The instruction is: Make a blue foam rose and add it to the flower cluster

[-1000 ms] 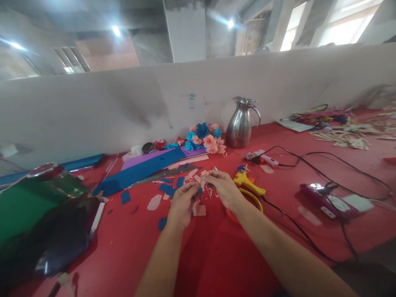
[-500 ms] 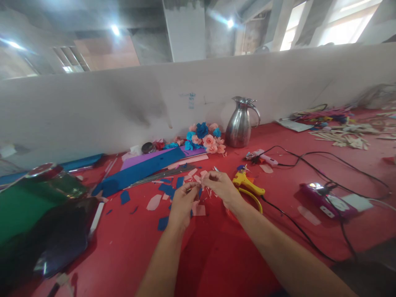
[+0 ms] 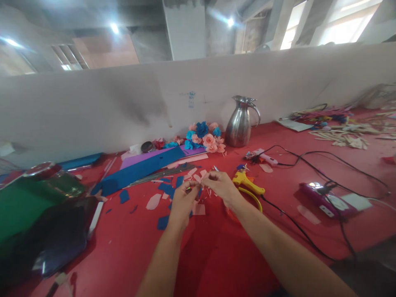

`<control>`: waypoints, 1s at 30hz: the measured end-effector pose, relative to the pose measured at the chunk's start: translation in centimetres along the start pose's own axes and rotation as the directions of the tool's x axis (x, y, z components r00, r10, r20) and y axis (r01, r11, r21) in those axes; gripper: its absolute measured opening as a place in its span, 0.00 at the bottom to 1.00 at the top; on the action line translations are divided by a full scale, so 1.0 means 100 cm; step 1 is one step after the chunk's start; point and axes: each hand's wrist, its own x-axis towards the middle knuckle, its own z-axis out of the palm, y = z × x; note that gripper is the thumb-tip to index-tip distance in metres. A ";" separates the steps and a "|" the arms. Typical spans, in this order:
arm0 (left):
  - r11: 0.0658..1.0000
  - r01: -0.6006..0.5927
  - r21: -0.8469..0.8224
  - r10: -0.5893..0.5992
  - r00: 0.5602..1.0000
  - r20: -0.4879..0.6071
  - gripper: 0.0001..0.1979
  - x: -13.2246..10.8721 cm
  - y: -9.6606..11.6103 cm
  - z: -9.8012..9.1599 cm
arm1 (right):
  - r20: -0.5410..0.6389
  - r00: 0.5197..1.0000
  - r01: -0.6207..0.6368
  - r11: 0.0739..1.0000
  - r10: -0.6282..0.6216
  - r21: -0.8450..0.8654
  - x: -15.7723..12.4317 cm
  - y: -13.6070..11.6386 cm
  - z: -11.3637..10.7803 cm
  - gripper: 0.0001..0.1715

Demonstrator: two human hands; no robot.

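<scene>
Both my hands meet over the red table, their fingertips pinched close together on a small pink paper piece (image 3: 202, 180). My left hand (image 3: 183, 199) is closed at the thumb and forefinger; the fingers partly cover what it grips. My right hand (image 3: 222, 187) pinches the same pink paper from the other side. Around and beneath them lie loose pink paper petals (image 3: 154, 201) and blue paper scraps (image 3: 167, 189). Just right of my right hand, a yellow glue gun (image 3: 247, 181) rests with its cord trailing off to the right.
Behind, pink and blue paper flowers (image 3: 210, 140) sit beside a steel jug (image 3: 239, 126). Blue paper strips (image 3: 142, 171) lie left of them. At right are a second glue gun (image 3: 262, 157), looping black cords and a magenta power strip (image 3: 328, 202). A glass jar (image 3: 62, 181) stands left.
My hands stay almost in place, still pinching the pink paper. My left fingers have shifted very slightly. The things on the table have not moved.
</scene>
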 end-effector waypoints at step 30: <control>0.967 0.201 -0.159 -0.171 0.968 0.182 0.14 0.003 0.001 -0.010 | 0.122 0.992 -0.022 0.995 0.010 0.097 0.001 0.003 -0.002 0.06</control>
